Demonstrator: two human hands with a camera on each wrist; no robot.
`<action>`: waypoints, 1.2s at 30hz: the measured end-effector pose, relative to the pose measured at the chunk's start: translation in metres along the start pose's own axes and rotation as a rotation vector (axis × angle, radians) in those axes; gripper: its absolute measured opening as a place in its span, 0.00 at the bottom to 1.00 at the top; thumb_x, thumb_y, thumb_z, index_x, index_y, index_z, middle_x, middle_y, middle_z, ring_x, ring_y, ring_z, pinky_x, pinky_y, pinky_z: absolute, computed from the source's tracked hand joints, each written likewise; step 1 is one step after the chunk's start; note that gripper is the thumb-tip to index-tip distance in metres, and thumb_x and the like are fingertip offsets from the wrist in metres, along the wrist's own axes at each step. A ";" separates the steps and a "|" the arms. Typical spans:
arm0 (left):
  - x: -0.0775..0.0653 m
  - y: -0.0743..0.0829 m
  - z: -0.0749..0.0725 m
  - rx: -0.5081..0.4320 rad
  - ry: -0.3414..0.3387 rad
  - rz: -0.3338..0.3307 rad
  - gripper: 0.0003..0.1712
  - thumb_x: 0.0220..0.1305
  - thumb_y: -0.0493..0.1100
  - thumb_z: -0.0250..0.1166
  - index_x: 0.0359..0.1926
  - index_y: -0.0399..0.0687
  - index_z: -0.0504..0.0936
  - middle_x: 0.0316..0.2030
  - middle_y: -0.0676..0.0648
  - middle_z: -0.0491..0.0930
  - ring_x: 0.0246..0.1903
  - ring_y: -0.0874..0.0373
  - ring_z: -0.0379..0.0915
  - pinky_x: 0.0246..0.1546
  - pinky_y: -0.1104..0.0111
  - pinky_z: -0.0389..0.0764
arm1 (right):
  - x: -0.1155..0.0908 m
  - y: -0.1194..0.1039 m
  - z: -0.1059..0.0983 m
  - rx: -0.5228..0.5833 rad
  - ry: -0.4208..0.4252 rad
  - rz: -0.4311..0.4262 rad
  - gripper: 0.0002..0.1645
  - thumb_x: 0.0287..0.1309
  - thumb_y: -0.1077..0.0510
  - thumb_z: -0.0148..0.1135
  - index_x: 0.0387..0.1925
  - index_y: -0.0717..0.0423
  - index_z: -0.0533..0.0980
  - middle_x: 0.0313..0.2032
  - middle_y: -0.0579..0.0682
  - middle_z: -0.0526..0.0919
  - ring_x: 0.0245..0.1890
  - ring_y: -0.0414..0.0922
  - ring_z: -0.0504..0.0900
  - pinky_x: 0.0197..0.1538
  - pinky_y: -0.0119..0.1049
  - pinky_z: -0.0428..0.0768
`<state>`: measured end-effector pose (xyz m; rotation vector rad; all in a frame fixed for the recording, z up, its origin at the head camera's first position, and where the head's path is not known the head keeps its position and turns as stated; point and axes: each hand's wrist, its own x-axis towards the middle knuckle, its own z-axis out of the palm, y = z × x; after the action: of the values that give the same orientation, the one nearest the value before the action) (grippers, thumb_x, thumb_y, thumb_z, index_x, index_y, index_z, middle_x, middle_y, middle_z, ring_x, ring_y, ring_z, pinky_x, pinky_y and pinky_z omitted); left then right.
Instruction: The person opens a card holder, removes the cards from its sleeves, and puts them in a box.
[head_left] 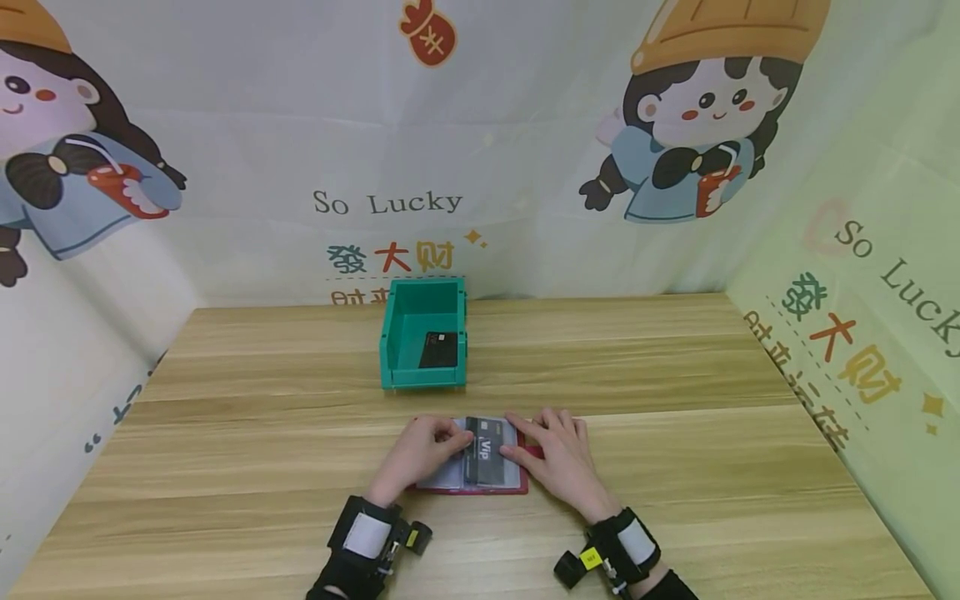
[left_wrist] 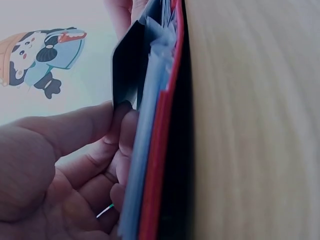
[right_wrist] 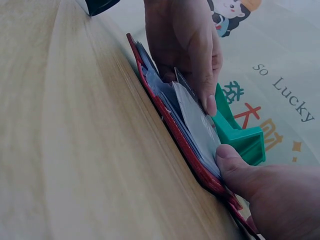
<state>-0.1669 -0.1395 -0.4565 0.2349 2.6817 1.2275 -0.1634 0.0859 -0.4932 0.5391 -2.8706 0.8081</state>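
Observation:
A red card holder [head_left: 468, 492] lies spread on the table with its clear sleeves [head_left: 450, 477] showing. A dark grey card marked "Vip" [head_left: 487, 468] lies over the sleeves on its right half; how far it sits inside one cannot be told. My left hand [head_left: 422, 450] pinches the card's left edge between thumb and fingers, and the left wrist view shows the card's edge [left_wrist: 125, 65] tilted up from the sleeves. At the holder's right side, my right hand [head_left: 558, 458] grips it, the thumb [right_wrist: 231, 159] pressing on a sleeve. Its other fingers are partly hidden.
Behind the card holder stands a green bin [head_left: 423, 379] with a black card [head_left: 438, 350] lying inside. The wooden table [head_left: 675, 467] reaches back to a printed cloth backdrop [head_left: 525, 167], with more cloth along both sides.

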 end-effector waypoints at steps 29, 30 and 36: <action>-0.005 0.008 -0.013 -0.003 0.116 -0.124 0.12 0.55 0.45 0.77 0.26 0.41 0.86 0.22 0.48 0.83 0.23 0.61 0.74 0.25 0.71 0.71 | -0.001 0.001 -0.001 0.001 0.038 -0.030 0.29 0.59 0.40 0.68 0.60 0.45 0.81 0.33 0.44 0.69 0.35 0.44 0.59 0.43 0.39 0.52; -0.005 0.007 -0.015 0.001 0.119 -0.135 0.12 0.55 0.45 0.77 0.27 0.41 0.86 0.22 0.48 0.84 0.23 0.61 0.74 0.25 0.71 0.72 | -0.001 0.001 -0.001 0.005 0.035 -0.028 0.29 0.59 0.40 0.68 0.60 0.45 0.81 0.33 0.44 0.69 0.35 0.44 0.59 0.43 0.39 0.52; -0.001 0.001 -0.036 0.000 0.150 -0.172 0.11 0.55 0.42 0.77 0.30 0.38 0.87 0.25 0.45 0.87 0.24 0.60 0.77 0.24 0.71 0.74 | -0.001 0.001 0.000 0.011 0.027 -0.020 0.29 0.59 0.40 0.68 0.60 0.45 0.80 0.33 0.43 0.68 0.35 0.43 0.58 0.43 0.39 0.52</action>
<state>-0.1740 -0.1654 -0.4323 -0.0907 2.7583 1.2373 -0.1632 0.0870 -0.4933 0.5534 -2.8335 0.8216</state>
